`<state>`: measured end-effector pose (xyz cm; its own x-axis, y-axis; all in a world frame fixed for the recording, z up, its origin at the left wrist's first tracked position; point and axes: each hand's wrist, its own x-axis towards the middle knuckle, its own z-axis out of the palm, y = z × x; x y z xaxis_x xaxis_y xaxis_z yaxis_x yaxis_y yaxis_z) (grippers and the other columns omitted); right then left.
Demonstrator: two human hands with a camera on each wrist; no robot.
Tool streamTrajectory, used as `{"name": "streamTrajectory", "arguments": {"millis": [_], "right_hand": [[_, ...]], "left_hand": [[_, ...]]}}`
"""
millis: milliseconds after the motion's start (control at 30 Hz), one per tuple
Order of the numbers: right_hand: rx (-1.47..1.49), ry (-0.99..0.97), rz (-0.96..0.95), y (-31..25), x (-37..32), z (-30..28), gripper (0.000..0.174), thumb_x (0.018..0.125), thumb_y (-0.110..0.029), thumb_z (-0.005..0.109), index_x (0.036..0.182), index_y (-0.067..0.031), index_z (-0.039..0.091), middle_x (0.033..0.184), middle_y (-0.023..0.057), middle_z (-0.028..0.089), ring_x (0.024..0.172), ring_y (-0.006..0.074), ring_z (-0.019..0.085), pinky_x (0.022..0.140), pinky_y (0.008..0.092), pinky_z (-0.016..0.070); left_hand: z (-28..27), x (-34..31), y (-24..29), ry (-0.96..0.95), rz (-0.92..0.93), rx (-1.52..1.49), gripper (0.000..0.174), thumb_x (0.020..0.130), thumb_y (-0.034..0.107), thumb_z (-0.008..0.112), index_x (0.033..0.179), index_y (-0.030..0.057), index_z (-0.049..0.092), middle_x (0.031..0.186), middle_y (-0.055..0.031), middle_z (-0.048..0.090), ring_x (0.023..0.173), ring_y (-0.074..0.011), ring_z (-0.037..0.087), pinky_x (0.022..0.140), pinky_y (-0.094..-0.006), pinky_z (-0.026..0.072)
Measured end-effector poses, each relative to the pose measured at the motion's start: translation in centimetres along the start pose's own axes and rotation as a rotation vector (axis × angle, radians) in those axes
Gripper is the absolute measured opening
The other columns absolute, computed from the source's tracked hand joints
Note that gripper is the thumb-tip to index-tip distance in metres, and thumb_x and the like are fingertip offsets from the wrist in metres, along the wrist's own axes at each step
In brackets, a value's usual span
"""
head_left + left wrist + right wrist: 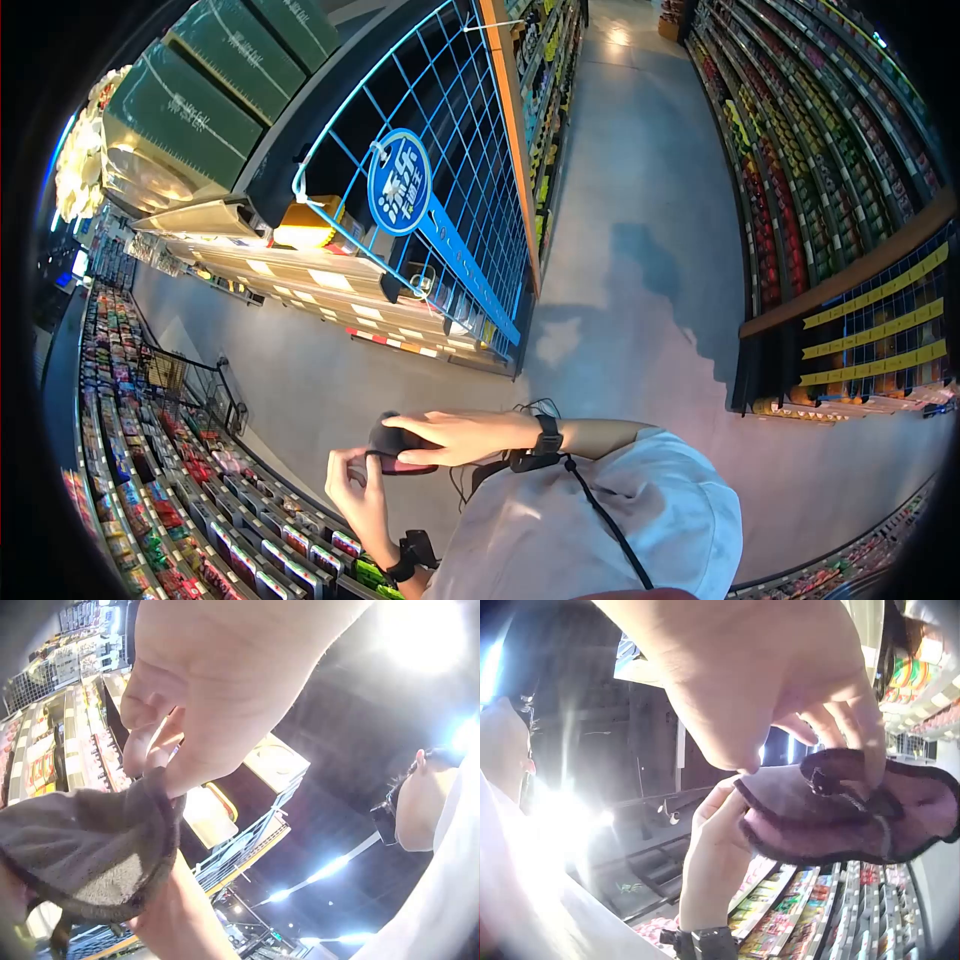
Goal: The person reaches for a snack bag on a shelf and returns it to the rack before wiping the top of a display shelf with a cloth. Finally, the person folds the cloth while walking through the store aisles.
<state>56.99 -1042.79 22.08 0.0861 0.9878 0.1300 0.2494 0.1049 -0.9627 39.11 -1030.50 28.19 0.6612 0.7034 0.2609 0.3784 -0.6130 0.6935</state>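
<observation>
A dark soft cloth item is held between both hands in the head view. My left hand pinches its near edge; in the left wrist view, the thumb and fingers of my left hand meet at a corner of the grey-brown cloth. Stretched across the item from the other side, my right hand grips it. The right wrist view shows the cloth item with black trim, a purplish inner face and a cord with a dark toggle; fingers of my right hand lie over it.
A blue wire rack with a round blue sign stands ahead, beside stacked green boxes. Packed shelves line the right aisle, and more shelves curve along the left. A black cart stands at the left.
</observation>
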Motion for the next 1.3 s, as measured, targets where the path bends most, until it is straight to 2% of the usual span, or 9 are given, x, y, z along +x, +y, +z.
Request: {"name": "streamTrajectory", "arguments": {"millis": [67,267,467,633,700,733,833,967,1300], "right_hand": [[-0.093,0.097,-0.125,2.5,0.6,1.7,0.056,0.104,-0.047,0.060,0.138,-0.0037,0.053,0.111,0.0214,0.065,0.095,0.0382,0.066,0.081,0.0461,0.0528],[-0.257,0.116,-0.167,3.7,5.4,5.1,0.041,0.101,-0.034,0.064,0.123,0.0004,0.060,0.111,0.0180,0.061,0.101,0.0371,0.066,0.086,0.0456,0.0531],[-0.132,-0.046,-0.094,2.4,16.2,13.4,0.026,0.096,-0.007,0.058,0.121,-0.0039,0.051,0.097,0.0148,0.070,0.093,0.0346,0.071,0.080,0.0437,0.0555],[-0.257,-0.198,-0.165,-0.1,26.3,22.4,0.016,0.096,-0.007,0.069,0.109,-0.0006,0.061,0.098,0.0149,0.070,0.091,0.0282,0.072,0.080,0.0373,0.0554],[-0.277,-0.271,-0.156,-1.3,29.7,25.0,0.018,0.096,-0.008,0.069,0.111,-0.0001,0.062,0.099,0.0145,0.070,0.090,0.0277,0.071,0.081,0.0359,0.0552],[-0.245,-0.303,-0.173,-1.9,31.2,26.2,0.018,0.096,-0.010,0.067,0.111,-0.0024,0.061,0.100,0.0167,0.070,0.091,0.0346,0.071,0.078,0.0409,0.0549],[-0.233,-0.320,-0.194,-2.1,35.2,29.1,0.019,0.096,-0.009,0.067,0.113,-0.0018,0.064,0.101,0.0168,0.070,0.091,0.0344,0.070,0.079,0.0400,0.0551],[-0.260,-0.382,-0.155,-1.5,41.5,31.3,0.020,0.094,-0.008,0.068,0.113,-0.0011,0.065,0.101,0.0169,0.070,0.091,0.0346,0.070,0.080,0.0398,0.0549],[-0.126,-0.388,-0.299,5.7,64.8,31.3,0.018,0.093,-0.005,0.065,0.111,-0.0026,0.064,0.104,0.0144,0.066,0.096,0.0339,0.067,0.084,0.0397,0.0541]], "left_hand": [[0.1,1.3,-1.0,-0.039,0.044,-0.008,0.010,0.087,-0.005,0.069,0.096,-0.0007,0.068,0.079,-0.0020,0.063,0.068,-0.0072,0.053,0.060,-0.0246,0.0406],[-2.4,2.7,-5.2,-0.145,-0.078,-0.133,0.012,0.083,-0.004,0.073,0.091,0.0000,0.064,0.077,-0.0049,0.066,0.068,-0.0103,0.061,0.062,-0.0266,0.0466],[-11.9,0.5,-15.2,0.029,-0.086,-0.064,0.014,0.079,0.000,0.079,0.087,-0.0002,0.067,0.076,-0.0064,0.064,0.064,-0.0156,0.060,0.059,-0.0291,0.0465],[-22.0,-2.1,-24.5,0.126,-0.233,0.122,0.016,0.080,0.009,0.083,0.085,0.0031,0.070,0.065,-0.0089,0.058,0.057,-0.0227,0.058,0.055,-0.0344,0.0451],[-24.6,-2.7,-27.5,0.139,-0.344,0.095,0.012,0.086,0.017,0.078,0.090,0.0085,0.070,0.066,-0.0105,0.065,0.059,-0.0308,0.063,0.056,-0.0398,0.0467],[-26.0,-2.6,-28.8,0.139,-0.371,0.091,0.013,0.087,0.017,0.078,0.092,0.0084,0.070,0.067,-0.0111,0.067,0.059,-0.0312,0.064,0.056,-0.0398,0.0472],[-28.4,-2.3,-32.7,0.185,-0.407,0.019,0.013,0.089,0.017,0.076,0.095,0.0085,0.069,0.070,-0.0117,0.069,0.061,-0.0313,0.067,0.057,-0.0392,0.0493],[-30.4,0.6,-38.0,0.267,-0.393,0.007,0.011,0.088,0.012,0.078,0.094,0.0062,0.070,0.074,-0.0104,0.073,0.063,-0.0255,0.071,0.059,-0.0336,0.0524],[-35.4,17.9,-51.1,0.098,-0.368,0.078,0.015,0.086,0.009,0.074,0.097,0.0024,0.066,0.093,-0.0152,0.070,0.078,-0.0355,0.068,0.063,-0.0412,0.0526]]}}
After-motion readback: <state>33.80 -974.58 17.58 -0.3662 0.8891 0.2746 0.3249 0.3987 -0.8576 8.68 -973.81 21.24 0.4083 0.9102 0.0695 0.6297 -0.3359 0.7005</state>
